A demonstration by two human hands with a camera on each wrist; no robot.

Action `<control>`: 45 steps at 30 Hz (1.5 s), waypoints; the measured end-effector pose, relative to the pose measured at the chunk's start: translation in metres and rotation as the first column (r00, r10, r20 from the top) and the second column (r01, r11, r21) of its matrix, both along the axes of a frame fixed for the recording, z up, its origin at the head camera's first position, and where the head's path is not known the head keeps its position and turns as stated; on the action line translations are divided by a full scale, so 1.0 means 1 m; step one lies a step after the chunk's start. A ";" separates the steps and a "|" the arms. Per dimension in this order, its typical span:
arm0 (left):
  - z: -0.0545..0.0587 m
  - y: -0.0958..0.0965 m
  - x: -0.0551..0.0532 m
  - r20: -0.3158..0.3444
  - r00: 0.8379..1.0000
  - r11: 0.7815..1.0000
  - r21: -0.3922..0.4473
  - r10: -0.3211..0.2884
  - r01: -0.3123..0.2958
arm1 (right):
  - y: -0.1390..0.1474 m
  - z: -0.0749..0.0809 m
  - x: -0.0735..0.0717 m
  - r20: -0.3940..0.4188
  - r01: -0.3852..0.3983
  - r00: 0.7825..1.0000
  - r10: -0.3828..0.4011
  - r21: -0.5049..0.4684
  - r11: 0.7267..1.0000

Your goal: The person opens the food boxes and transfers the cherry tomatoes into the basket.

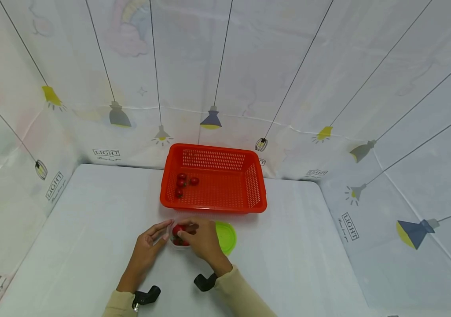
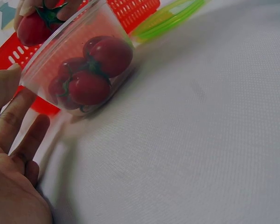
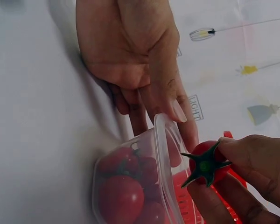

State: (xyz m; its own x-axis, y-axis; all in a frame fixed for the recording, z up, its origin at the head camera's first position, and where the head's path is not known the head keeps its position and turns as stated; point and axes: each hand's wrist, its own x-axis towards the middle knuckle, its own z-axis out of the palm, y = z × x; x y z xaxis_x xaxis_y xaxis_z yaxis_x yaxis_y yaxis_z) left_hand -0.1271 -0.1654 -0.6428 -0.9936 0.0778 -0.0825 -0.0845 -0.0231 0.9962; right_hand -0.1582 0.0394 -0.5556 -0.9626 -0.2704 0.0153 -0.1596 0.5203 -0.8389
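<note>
A small clear plastic container [image 2: 116, 23] stands on the white table, with several red cherry tomatoes [image 3: 121, 200] inside, some with green stems. My left hand [image 1: 148, 245] is at its left side, the thumb at the rim and the fingers extended along the outside. Over the container's mouth, my right hand [image 1: 204, 240] pinches one cherry tomato [image 3: 205, 163] between thumb and fingers, its green star-shaped calyx showing in the right wrist view. Just right of the container lies a round lime-green lid [image 1: 226, 237], partly covered by the right hand in the head view.
Behind the container sits a large red plastic basket [image 1: 209, 208] with slotted sides. Several cherry tomatoes [image 1: 181, 183] lie in its left part. The white table [image 1: 300, 246] meets a cloth backdrop printed with hanging lamps.
</note>
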 end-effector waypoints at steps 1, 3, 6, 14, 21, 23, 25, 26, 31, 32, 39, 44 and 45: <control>0.000 0.000 0.000 0.002 1.000 1.000 0.000 0.000 0.000 | 0.000 0.001 0.000 0.003 0.002 1.000 -0.002 -0.004 1.000; 0.000 0.000 0.000 0.002 1.000 1.000 -0.001 0.000 0.000 | 0.001 0.003 0.000 0.009 0.005 1.000 -0.005 -0.010 1.000; 0.001 0.000 0.000 0.006 1.000 1.000 -0.001 -0.003 0.003 | 0.002 0.003 -0.001 0.023 0.003 1.000 -0.002 -0.030 1.000; 0.000 -0.002 0.001 0.009 1.000 1.000 0.021 0.020 -0.020 | 0.000 0.001 -0.001 0.082 0.006 0.997 0.001 -0.077 0.997; 0.000 0.000 0.001 0.013 1.000 0.999 0.044 0.023 -0.023 | 0.004 0.000 -0.002 0.069 0.036 0.997 -0.032 -0.059 0.998; 0.001 0.000 0.001 0.013 1.000 0.999 0.044 0.025 -0.025 | 0.006 0.003 -0.001 0.050 0.030 0.998 -0.027 -0.063 0.998; 0.000 0.000 0.001 0.011 1.000 0.999 0.045 0.026 -0.027 | 0.007 0.007 -0.001 0.026 0.017 1.000 -0.015 -0.075 0.997; 0.000 0.000 0.001 0.010 1.000 0.999 0.044 0.026 -0.027 | 0.007 0.010 -0.001 0.007 0.007 1.000 -0.007 -0.080 0.997; 0.000 0.000 0.000 0.013 1.000 0.999 0.043 0.024 -0.024 | 0.010 0.023 -0.002 -0.035 -0.015 0.999 0.012 -0.097 0.995; 0.000 0.000 0.000 0.015 1.000 0.999 0.043 0.024 -0.025 | 0.010 0.025 -0.002 -0.037 -0.015 0.999 0.011 -0.101 0.995; 0.000 0.001 0.001 0.021 0.999 0.999 0.041 0.027 -0.027 | 0.013 0.039 -0.010 -0.013 -0.012 1.000 0.011 -0.127 0.992; 0.000 0.001 0.001 0.018 1.000 0.999 0.039 0.026 -0.027 | 0.015 0.046 -0.019 -0.027 -0.008 1.000 0.005 -0.130 0.992; 0.000 0.001 0.001 0.015 1.000 0.999 0.037 0.025 -0.026 | 0.015 0.047 -0.022 -0.033 -0.008 0.999 0.004 -0.126 0.992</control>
State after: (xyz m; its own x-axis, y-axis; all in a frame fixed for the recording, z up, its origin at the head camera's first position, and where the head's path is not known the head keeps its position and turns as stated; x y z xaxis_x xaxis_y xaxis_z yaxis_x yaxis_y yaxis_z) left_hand -0.1264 -0.1643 -0.6426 -0.9940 0.0556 -0.0939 -0.0974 -0.0629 0.9933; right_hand -0.1797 0.0548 -0.5086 -0.9594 -0.2701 0.0808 -0.1905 0.4097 -0.8921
